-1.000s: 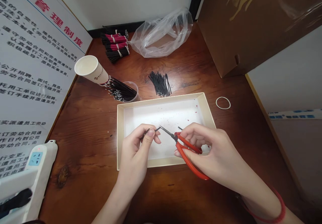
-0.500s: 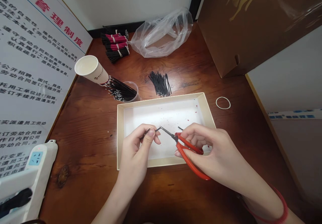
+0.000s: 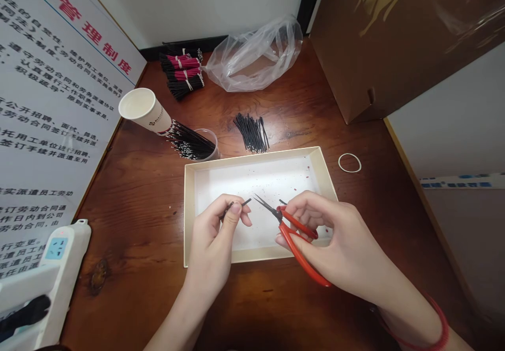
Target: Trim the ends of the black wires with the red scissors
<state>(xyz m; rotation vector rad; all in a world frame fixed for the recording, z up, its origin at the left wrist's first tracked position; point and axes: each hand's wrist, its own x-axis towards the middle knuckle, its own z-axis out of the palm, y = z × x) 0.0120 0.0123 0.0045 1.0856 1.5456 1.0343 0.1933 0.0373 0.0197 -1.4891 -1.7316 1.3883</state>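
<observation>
My left hand [image 3: 216, 232] pinches a short black wire [image 3: 243, 202] between thumb and forefinger, its tip pointing right over the shallow white box [image 3: 188, 214]. My right hand [image 3: 335, 238] grips red-handled snips [image 3: 294, 232]; their thin blades point up-left, a small gap away from the wire's tip. A second black wire end [image 3: 282, 201] sticks out above the right hand's fingers. Small red specks lie on the box floor.
Behind the box lie a loose pile of black wires [image 3: 251, 131], a tipped paper cup [image 3: 145, 111] spilling wires into a clear cup [image 3: 203, 143], banded red-black wire bundles [image 3: 182, 72], a plastic bag [image 3: 256, 53], a rubber band [image 3: 349, 162]. A brown carton [image 3: 394, 35] stands right, a power strip [image 3: 51, 267] left.
The snips' blades have drawn slightly back to the right, away from the wire tip. The left hand has hardly moved.
</observation>
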